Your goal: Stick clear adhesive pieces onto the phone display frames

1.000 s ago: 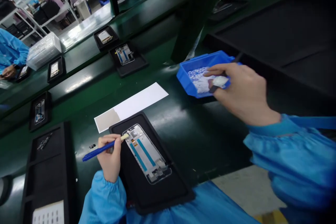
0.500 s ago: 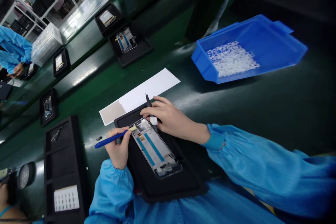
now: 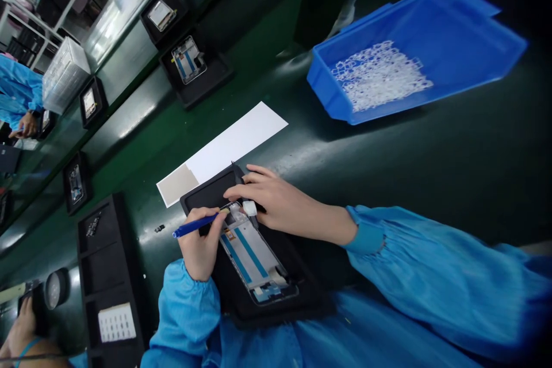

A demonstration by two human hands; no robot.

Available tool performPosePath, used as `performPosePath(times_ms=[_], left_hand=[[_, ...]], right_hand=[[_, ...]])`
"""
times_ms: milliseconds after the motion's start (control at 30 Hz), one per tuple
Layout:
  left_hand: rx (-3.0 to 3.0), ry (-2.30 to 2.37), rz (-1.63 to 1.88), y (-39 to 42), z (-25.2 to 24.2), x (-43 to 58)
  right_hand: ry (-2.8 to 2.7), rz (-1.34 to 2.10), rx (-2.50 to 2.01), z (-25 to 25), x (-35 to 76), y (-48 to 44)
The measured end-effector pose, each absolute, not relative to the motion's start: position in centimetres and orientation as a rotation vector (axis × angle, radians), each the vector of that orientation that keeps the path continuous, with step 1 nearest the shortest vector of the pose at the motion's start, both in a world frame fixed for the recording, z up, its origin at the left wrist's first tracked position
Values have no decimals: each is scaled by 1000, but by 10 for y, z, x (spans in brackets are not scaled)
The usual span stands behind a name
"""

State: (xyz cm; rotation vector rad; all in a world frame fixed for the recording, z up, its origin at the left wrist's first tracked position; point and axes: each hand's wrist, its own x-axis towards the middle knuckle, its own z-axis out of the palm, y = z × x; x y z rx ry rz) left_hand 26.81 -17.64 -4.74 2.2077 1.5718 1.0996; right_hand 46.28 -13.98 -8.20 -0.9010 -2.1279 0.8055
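Note:
A phone housing (image 3: pixel 257 250) with two blue strips lies face up in a black tray (image 3: pixel 211 188) before me. My left hand (image 3: pixel 199 250) is closed around a blue pen-shaped tool (image 3: pixel 194 225), whose pale yellow tip meets the upper left end of the housing. Over the top end, my right hand (image 3: pixel 287 204) grips black tweezers (image 3: pixel 237 172) that point away from me. A small white block (image 3: pixel 249 208) sits at the tweezers by my fingers; whether it is fixed to them I cannot tell. The right fingertips hover at or touch the housing's top edge.
Beyond the tray lies a white sheet (image 3: pixel 235 141). A blue bin (image 3: pixel 463 52) of clear small rings stands at the far right. At left is a compartment tray (image 3: pixel 101 267) with small parts. Other phone trays (image 3: pixel 215 77) line the bench. A co-worker's hand (image 3: pixel 26 322) shows lower left.
The camera view has shifted slightly. My right fingers have come closer to the housing's top end, and the tweezers sit lower. The left hand still holds the blue tool against the housing.

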Motion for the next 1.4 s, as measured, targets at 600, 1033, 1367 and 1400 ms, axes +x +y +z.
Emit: performPosePath(times_ms=[600, 1033, 1367, 1400], left_hand=[[2246, 1695, 933, -172, -43, 269], [2404, 1656, 738, -166, -33, 275], [1905, 1655, 960, -161, -46, 266], [1790, 1681, 1056, -160, -46, 263]], right_hand=[[-2151, 818, -940, -77, 464, -140], [-2168, 809, -945, -81, 464, -141], [-2180, 751, -949, -84, 462, -142], [-2177, 742, -951, -84, 462, -142]])
